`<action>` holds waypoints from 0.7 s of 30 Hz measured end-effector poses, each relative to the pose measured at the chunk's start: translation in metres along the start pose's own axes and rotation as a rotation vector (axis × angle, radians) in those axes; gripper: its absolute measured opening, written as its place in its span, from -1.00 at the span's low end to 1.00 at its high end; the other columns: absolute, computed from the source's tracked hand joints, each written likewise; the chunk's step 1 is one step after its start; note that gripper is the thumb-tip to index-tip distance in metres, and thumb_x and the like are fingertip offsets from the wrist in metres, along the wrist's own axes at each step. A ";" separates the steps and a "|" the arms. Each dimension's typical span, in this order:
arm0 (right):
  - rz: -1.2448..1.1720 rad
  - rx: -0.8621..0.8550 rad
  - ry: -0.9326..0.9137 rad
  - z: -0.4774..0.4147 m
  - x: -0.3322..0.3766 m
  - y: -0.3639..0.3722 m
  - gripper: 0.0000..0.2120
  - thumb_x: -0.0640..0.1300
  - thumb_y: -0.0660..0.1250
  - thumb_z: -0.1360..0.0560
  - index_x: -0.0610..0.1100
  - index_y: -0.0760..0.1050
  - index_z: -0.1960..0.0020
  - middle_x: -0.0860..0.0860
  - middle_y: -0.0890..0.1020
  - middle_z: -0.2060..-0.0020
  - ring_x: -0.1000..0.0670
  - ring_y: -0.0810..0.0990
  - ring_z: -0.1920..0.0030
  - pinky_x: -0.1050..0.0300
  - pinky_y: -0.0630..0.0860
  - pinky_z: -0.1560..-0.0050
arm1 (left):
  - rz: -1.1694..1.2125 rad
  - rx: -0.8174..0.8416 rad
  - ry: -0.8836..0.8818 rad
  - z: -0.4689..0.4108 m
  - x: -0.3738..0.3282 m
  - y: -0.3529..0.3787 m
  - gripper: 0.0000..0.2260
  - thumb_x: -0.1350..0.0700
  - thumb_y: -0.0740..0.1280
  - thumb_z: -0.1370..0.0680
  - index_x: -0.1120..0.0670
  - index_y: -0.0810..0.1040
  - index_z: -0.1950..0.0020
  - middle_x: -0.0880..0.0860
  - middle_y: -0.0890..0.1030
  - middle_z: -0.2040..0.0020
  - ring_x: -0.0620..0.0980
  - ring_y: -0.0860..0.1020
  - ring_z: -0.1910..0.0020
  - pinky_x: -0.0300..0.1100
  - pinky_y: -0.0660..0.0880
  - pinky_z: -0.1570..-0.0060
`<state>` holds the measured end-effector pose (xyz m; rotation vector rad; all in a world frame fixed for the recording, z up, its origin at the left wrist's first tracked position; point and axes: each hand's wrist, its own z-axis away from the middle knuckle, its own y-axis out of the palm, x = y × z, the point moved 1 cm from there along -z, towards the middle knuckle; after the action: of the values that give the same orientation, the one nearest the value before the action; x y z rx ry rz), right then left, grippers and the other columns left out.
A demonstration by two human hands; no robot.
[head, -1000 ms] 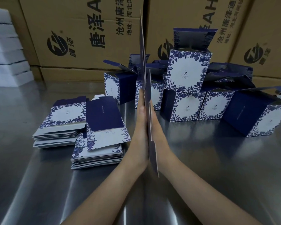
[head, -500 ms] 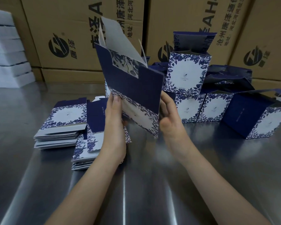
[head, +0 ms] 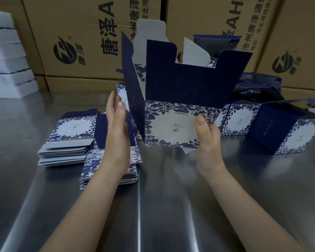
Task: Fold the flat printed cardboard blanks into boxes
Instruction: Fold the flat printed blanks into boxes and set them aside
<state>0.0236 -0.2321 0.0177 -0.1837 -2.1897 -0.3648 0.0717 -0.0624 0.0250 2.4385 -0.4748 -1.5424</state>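
blank [head: 185, 84] has sprung from flat into a sleeve — my left hand [head: 116, 133] presses it straight-fingered, right hand [head: 207, 142] pinches its edge; flaps next.

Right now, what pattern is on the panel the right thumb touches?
The blank shows a white centre with a blue floral border, in the head view.
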 end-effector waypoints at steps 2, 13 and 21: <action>0.013 -0.002 -0.056 0.000 0.003 0.001 -0.80 0.19 0.29 -0.41 0.10 0.55 0.08 0.27 0.64 0.20 0.25 0.57 0.12 0.41 0.46 0.04 | 0.006 0.022 -0.004 -0.004 0.001 -0.001 -0.43 -0.32 0.18 -0.46 -0.31 0.17 -0.46 -0.27 0.24 -0.50 -0.29 0.20 -0.49 -0.27 0.19 -0.32; 0.125 -0.151 -0.171 -0.011 0.018 -0.009 -0.65 0.35 0.32 -0.39 0.19 0.36 0.42 0.26 0.31 0.53 0.25 0.23 0.47 0.45 0.21 0.41 | 0.112 -0.097 -0.002 -0.015 0.000 -0.021 -0.76 0.27 0.23 -0.62 0.18 0.53 -0.28 0.00 0.66 -0.05 -0.08 0.60 -0.03 -0.14 0.51 -0.09; 0.154 -0.129 -0.192 -0.015 0.025 -0.020 -0.57 0.41 0.30 -0.34 0.15 0.25 0.45 0.24 0.27 0.56 0.24 0.21 0.50 0.43 0.17 0.43 | 0.197 -0.096 -0.056 -0.019 0.001 -0.025 -0.81 0.29 0.23 -0.61 0.15 0.57 -0.17 -0.06 0.69 0.05 -0.14 0.61 0.10 -0.16 0.50 -0.02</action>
<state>0.0153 -0.2557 0.0423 -0.4731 -2.3228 -0.4153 0.0930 -0.0398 0.0237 2.2094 -0.6158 -1.5169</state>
